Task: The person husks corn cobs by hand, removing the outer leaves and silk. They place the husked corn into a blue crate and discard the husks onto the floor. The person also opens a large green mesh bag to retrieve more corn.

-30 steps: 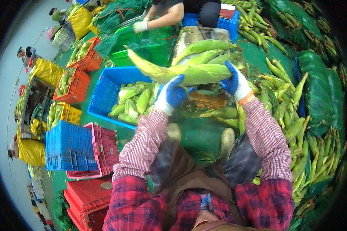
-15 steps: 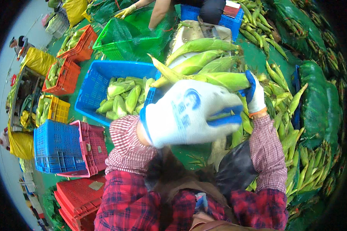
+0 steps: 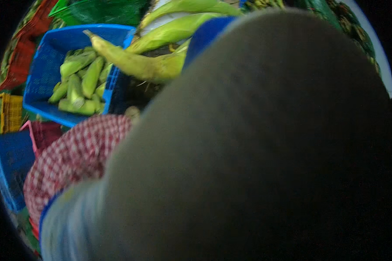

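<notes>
Very near the camera, my left hand (image 3: 248, 148) fills most of the picture, dark and blurred. Its pale glove with a blue cuff edge shows at the lower left beside the red checked sleeve (image 3: 80, 150); the fingers cannot be made out. Behind it a patch of blue glove coating, my right hand (image 3: 207, 37), is at the thick end of a husked ear of corn (image 3: 135, 63), closed on it as far as can be seen. That ear's tip points to the upper left. More green ears (image 3: 174, 32) lie just beyond.
A blue crate (image 3: 32, 89) to the left holds several green ears (image 3: 91, 76). Around it are a green crate (image 3: 65, 15) with netting, an orange crate (image 3: 26, 52), a yellow crate (image 3: 12, 111), a pink crate (image 3: 45, 132) and another blue crate (image 3: 11, 158).
My left hand has risen from beside the corn to close before the camera, covering much of the view. The scene has shifted left and up. The held ear's tip still shows.
</notes>
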`<state>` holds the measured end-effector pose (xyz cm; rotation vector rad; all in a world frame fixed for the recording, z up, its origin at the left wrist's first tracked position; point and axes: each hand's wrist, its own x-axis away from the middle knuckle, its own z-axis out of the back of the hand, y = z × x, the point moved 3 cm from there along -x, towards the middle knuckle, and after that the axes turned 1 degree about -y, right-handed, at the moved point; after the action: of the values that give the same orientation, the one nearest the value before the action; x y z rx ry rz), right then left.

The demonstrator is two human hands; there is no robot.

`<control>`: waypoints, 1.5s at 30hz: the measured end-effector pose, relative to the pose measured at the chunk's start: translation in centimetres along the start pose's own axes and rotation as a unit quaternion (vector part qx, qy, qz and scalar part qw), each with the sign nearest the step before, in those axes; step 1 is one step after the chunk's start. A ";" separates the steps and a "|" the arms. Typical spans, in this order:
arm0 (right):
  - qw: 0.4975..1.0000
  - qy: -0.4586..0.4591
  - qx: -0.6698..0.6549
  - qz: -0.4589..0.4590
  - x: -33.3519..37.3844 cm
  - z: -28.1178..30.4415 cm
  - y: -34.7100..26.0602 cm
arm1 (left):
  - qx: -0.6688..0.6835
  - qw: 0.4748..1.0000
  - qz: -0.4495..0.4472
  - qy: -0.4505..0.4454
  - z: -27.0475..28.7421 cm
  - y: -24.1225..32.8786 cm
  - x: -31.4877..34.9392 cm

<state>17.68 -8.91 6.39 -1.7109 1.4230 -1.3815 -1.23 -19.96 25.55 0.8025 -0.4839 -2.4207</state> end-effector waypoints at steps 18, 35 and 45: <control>0.994 -0.085 0.057 0.047 -0.6 0.8 0.2 | 0.144 0.986 -0.088 -0.007 -0.9 0.4 -4.1; 0.997 -0.023 -0.024 0.071 -2.1 3.0 0.5 | 0.267 0.962 0.033 -0.031 0.8 0.3 -1.8; 0.991 0.040 -0.073 0.103 -5.6 5.4 0.4 | 0.248 0.964 0.091 0.035 1.6 -0.1 -0.3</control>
<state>22.82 -5.00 2.13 -1.5593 1.7305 -1.2731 -2.08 -19.41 26.86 0.9913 -1.1108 -2.1142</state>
